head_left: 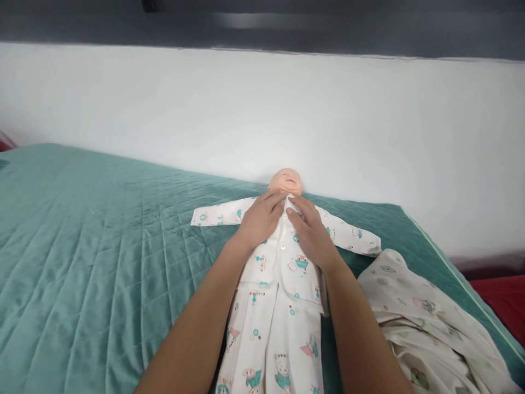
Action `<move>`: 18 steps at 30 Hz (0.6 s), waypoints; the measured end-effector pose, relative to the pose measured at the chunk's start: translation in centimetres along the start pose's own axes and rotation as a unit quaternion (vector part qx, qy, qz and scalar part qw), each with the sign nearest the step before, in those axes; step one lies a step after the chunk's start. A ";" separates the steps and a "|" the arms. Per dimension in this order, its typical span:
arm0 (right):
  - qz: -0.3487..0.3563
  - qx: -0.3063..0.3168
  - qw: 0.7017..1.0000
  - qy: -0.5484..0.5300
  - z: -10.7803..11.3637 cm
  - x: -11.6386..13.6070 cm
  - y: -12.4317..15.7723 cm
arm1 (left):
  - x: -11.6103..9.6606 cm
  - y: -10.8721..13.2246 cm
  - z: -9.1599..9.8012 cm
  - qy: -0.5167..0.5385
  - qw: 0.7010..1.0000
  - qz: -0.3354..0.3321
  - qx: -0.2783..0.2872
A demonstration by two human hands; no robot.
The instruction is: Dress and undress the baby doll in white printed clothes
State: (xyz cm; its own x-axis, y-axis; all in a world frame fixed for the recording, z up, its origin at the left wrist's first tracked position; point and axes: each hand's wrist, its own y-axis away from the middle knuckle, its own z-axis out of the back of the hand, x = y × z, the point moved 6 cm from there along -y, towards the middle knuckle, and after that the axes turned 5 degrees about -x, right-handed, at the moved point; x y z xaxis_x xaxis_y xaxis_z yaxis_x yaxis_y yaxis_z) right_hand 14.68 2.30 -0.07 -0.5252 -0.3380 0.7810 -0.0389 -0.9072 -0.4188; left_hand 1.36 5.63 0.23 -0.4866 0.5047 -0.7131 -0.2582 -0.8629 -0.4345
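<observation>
Legible text, brands, numerals: none.

- Printed shirt (pixel 289 262) on doll (pixel 286 180): small teal marks beside cartoon motifs at chest and lower hem. Possibly short words; too small and blurred to read.
- Printed trousers (pixel 262 334): similar teal mark just below waistband, lettering-like, unreadable. Others lower on legs are pictures only.
- Crumpled cloth (pixel 426 317), right of doll: pale animal and leaf pattern; no lettering made out.
- Green bedspread (pixel 82 230): quilted stitching only; no label or tag made out.
</observation>
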 end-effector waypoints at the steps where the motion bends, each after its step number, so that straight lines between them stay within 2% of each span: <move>1: 0.013 0.006 1.000 0.004 -0.1 0.0 0.0 | 0.0 0.0 0.0 -0.001 1.000 -0.001 0.000; 4: 0.025 0.012 1.000 0.006 -0.2 0.0 0.0 | -0.1 -0.1 0.0 0.000 1.000 -0.002 0.001; 10: -0.039 -0.031 0.997 -0.057 0.4 -0.3 0.8 | -0.8 0.6 0.5 0.023 0.999 0.008 -0.026; 15: -0.055 -0.049 0.994 -0.083 0.8 -0.1 3.0 | -1.7 1.6 0.9 0.031 0.999 -0.001 -0.018; 18: -0.029 -0.056 0.994 -0.085 0.9 0.4 4.6 | -1.6 2.1 1.2 0.050 0.999 0.000 -0.018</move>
State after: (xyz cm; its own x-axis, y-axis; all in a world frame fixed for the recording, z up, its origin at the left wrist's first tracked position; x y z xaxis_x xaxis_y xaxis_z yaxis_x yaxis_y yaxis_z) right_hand 15.04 -2.20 -1.26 -0.3681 -0.3315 0.8687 -0.1651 -0.8961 -0.4120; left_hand 0.56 2.99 1.13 -0.4001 0.5057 -0.7643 -0.2269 -0.8627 -0.4520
